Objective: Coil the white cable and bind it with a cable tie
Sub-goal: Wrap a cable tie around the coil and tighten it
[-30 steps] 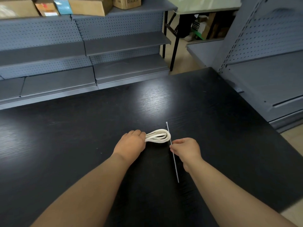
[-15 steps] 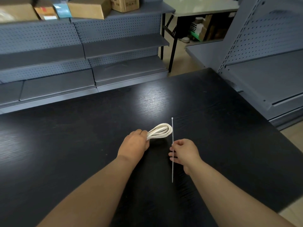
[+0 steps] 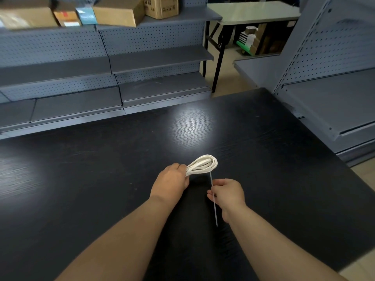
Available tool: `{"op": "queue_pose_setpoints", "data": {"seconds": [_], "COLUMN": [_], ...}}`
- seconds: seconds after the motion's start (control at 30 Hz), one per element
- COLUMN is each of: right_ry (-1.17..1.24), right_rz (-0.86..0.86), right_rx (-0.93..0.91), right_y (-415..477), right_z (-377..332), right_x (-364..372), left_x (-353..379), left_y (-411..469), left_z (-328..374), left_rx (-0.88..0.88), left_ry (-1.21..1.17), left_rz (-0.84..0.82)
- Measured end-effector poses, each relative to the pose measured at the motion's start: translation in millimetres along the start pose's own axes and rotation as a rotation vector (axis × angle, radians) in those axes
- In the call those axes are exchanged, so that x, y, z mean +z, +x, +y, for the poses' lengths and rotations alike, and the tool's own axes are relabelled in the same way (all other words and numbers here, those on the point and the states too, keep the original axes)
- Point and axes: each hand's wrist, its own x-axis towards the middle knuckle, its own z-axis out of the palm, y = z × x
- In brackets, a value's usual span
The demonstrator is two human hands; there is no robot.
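Coil lifted, tie tip now behind it; left hand grips white cable, right hand pinches cable tie.

Cable partly buried in left hand, tie top lost behind its loops — boxes cropped by top edge

We see the cable coiled in white loops (bunched leftward) over the table's middle; the thin, straight tie runs from there toward its near edge.
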Motion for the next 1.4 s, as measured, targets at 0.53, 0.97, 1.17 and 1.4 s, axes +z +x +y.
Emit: {"op": "queue_pose_setpoints", "data": {"seconds": [0.53,0.97,1.17,1.4], "right_ry": [-0.003,0.041,0.002,-0.005], "right_rz": [-0.039,-0.042,-0.113,-0.257], "right_rx": [-0.052,-0.087,-0.223,-0.328], "right_y": [-6.3,-11.0,-13.0,-12.7], "right_z": [15.2,20.8,24.0,26.0], "right_x": [10.8,10.0,3.5,-4.9], "left_x": [14.5,18.0,19.3,18.4], "left_y": [-8.3,-10.8,-15.1,-16.2], "left_z": [12.6,17.3,18.7,20.0], "left_rx": [0.095,0.076,0.098,0.092], "left_ry": [0.17,0.241,0.28,0.303], "left_rz": [-0.044,-0.034,-0.042,-0.058]}}
